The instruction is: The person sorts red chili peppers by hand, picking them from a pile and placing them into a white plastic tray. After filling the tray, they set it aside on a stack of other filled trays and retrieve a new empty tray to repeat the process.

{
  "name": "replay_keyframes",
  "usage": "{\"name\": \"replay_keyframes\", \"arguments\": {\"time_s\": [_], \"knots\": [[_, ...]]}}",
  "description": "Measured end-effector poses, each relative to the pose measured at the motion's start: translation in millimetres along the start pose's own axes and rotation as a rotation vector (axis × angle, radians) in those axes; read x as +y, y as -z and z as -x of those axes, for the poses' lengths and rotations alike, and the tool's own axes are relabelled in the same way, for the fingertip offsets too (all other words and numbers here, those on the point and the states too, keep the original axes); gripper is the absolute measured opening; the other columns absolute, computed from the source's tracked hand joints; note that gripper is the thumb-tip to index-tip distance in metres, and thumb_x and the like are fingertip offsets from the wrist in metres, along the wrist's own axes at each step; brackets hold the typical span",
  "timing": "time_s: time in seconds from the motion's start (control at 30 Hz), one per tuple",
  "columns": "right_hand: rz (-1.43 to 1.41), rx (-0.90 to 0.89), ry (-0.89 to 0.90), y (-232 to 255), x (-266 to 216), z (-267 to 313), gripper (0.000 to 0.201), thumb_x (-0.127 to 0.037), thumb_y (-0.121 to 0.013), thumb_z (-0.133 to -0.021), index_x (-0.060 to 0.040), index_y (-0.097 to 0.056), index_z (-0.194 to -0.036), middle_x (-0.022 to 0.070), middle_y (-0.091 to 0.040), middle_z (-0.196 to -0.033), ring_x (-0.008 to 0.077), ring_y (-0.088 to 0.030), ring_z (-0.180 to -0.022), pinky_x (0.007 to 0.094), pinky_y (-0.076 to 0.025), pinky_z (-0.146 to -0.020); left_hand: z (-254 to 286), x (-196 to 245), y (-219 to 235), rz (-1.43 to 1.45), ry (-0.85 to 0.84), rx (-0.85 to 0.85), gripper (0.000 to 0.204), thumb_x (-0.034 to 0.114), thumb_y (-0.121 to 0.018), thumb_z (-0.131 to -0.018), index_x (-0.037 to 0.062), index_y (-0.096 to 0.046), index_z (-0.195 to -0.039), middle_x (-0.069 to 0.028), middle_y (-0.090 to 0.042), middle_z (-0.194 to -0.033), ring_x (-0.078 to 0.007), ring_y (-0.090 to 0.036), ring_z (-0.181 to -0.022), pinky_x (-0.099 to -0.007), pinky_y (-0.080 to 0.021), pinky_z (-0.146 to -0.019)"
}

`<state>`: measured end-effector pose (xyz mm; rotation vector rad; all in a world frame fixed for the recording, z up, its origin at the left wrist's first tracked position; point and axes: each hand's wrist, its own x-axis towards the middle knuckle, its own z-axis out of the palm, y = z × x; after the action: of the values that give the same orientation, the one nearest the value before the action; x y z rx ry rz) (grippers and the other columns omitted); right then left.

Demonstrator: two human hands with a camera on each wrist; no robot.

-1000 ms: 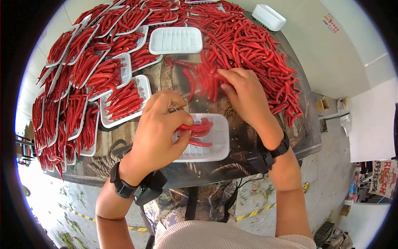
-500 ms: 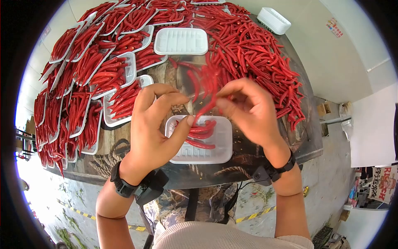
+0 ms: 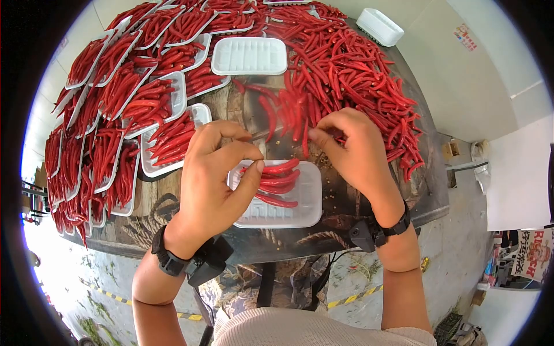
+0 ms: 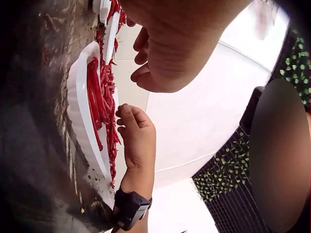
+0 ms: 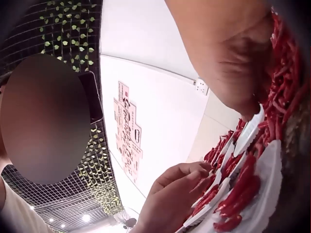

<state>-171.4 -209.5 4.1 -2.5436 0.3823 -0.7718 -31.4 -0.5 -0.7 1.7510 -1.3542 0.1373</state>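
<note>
A white ribbed tray (image 3: 277, 218) lies on the table in front of the person, with several red chili peppers (image 3: 280, 187) side by side in it. Over its left rim hovers the left hand (image 3: 216, 179), thumb and index fingertips close together, no pepper visible between them. The right hand (image 3: 355, 153) is up to the right of the tray, and a single chili pepper (image 3: 306, 141) hangs at its thumb and fingertips. Just beyond lies a small loose bunch of peppers (image 3: 283, 112). In the left wrist view the right hand (image 4: 136, 141) appears behind the tray (image 4: 80, 104).
Filled trays (image 3: 190, 112) of peppers crowd the table's left side. A large pepper heap (image 3: 346, 75) covers the far right. One bare tray (image 3: 249, 56) stands behind the loose bunch, and a stack of trays (image 3: 380, 27) sits at the far right edge.
The left hand let go of the peppers it held over the tray. The right hand came back from the bunch with a pepper, and one more pepper now lies in the tray.
</note>
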Motion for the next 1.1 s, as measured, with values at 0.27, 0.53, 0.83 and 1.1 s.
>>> {"name": "replay_keyframes", "arguments": {"time_s": [0.27, 0.53, 0.83, 1.1], "knots": [[0.180, -0.162, 0.015, -9, 6, 9, 0.021, -0.022, -0.081, -0.078, -0.0050, -0.069, -0.083, 0.0127, -0.060, -0.085, 0.0352, -0.060, -0.089, 0.0473, -0.048, -0.078, 0, -5, -2, -0.012, 0.026, -0.009, 0.013, 0.002, -0.073, -0.079, 0.0033, -0.071, -0.091, -0.0127, -0.063, -0.106, -0.0307, -0.063, -0.098, -0.0375, -0.049, -0.087], [-0.309, -0.132, 0.071, -1, -20, 5, 0.017, -0.012, -0.079, -0.077, -0.0057, -0.072, -0.092, 0.0109, -0.064, -0.085, 0.0319, -0.062, -0.086, 0.0421, -0.050, -0.075, -3, -2, 2, -0.007, 0.029, 0.129, 0.014, 0.001, -0.072, -0.082, 0.0021, -0.069, -0.096, -0.0146, -0.065, -0.106, -0.0294, -0.064, -0.100, -0.0364, -0.049, -0.090], [-0.236, -0.276, 0.256, -1, -20, 5, 0.014, -0.014, -0.079, -0.079, -0.0060, -0.074, -0.089, 0.0086, -0.064, -0.084, 0.0305, -0.062, -0.085, 0.0418, -0.049, -0.076, -3, -6, -3, 0.008, 0.000, 0.183, 0.016, -0.001, -0.071, -0.079, 0.0042, -0.068, -0.093, -0.0134, -0.065, -0.102, -0.0315, -0.062, -0.095, -0.0401, -0.048, -0.085], [-0.142, -0.060, 0.121, 10, -3, -3, 0.013, -0.012, -0.078, -0.080, -0.0052, -0.073, -0.090, 0.0110, -0.067, -0.089, 0.0316, -0.063, -0.089, 0.0417, -0.049, -0.077, -2, -4, 2, -0.023, 0.019, 0.138, 0.014, -0.001, -0.070, -0.083, 0.0013, -0.068, -0.097, -0.0145, -0.065, -0.106, -0.0285, -0.063, -0.102, -0.0366, -0.047, -0.093]]}}
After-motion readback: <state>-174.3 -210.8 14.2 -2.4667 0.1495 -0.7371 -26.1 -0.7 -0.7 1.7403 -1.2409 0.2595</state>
